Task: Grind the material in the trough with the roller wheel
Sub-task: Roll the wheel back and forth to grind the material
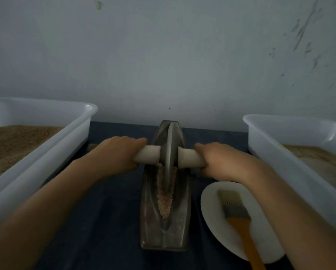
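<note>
Your left hand (116, 152) and your right hand (223, 162) each wrap around one end of the pale handle (149, 155) that runs through the roller wheel (169, 151), fingers curled over the top so the fingertips are hidden on the far side. Between your two grips the wheel stands upright on edge in the metal trough (165, 191), towards its far end; the wheel's lower rim is buried in the groove and cannot be seen. The material (164, 193), a coarse tan grain, lies in the groove just nearer to you than your grips and tapers to a point towards the trough's near end; what lies beyond the wheel is blocked by it. Below your right wrist sits a white plate (212, 207) with a brush (235, 211) on it, its orange handle cut off by the bottom edge and the plate's right side covered by your forearm. Well out beyond your left hand is a left white tub (46, 152) holding brown powder, and beyond your right hand a right white tub (280, 158); both are cut off by the frame edges, and the right one's contents are dim and hard to make out. Everything rests on a dark blue cloth (114, 221).
</note>
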A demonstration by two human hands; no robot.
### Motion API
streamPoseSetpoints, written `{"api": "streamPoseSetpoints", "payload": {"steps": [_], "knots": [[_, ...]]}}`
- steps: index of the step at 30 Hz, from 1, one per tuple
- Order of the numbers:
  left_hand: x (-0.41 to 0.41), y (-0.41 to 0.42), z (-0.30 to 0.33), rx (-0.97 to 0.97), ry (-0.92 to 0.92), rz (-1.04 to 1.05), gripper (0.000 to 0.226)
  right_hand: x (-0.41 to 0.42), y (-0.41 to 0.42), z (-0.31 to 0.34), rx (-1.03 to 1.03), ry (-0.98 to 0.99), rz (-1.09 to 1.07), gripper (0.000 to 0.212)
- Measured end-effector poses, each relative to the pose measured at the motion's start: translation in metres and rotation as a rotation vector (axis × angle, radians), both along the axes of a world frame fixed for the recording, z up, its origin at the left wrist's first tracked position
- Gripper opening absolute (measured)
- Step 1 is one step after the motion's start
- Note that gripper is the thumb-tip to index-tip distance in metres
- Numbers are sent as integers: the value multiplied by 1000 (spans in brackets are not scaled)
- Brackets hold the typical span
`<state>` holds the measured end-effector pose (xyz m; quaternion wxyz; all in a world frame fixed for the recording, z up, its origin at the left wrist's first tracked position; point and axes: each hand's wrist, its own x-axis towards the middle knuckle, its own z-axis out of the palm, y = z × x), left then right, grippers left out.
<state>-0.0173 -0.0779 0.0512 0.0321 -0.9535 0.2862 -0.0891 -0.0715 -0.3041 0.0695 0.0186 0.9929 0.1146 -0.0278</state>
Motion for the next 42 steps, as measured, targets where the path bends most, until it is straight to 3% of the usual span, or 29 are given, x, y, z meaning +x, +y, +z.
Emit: {"api": "streamPoseSetpoints", "payload": {"steps": [6, 10, 14, 18, 21, 24, 28, 35, 39, 42], "knots": [[-17, 9, 22, 71, 413, -42, 34, -26, 5, 26, -46, 249, 81, 18], [-13, 8, 23, 41, 463, -44, 31, -20, 5, 26, -1, 247, 85, 10], [-3, 2, 10, -22, 275, 16, 35, -1, 1, 12, 8, 113, 34, 18], [14, -5, -6, -37, -47, 80, 33, 23, -7, -17, -7, -266, 31, 17], [23, -10, -17, -85, -292, 79, 31, 34, -9, -29, -37, -440, 5, 24], [24, -12, -21, -131, -357, 76, 30, 37, -7, -32, -49, -498, -13, 24], [17, -6, -16, -89, -244, 36, 31, 25, -8, -22, -28, -335, 26, 17], [-9, 4, 9, 26, 199, 8, 35, -11, 2, 17, 43, 201, 36, 18], [-17, 9, 22, 63, 459, -30, 40, -23, 6, 27, -64, 252, 86, 20], [-17, 9, 21, 60, 474, -11, 41, -20, 6, 26, -47, 243, 91, 13]]}}
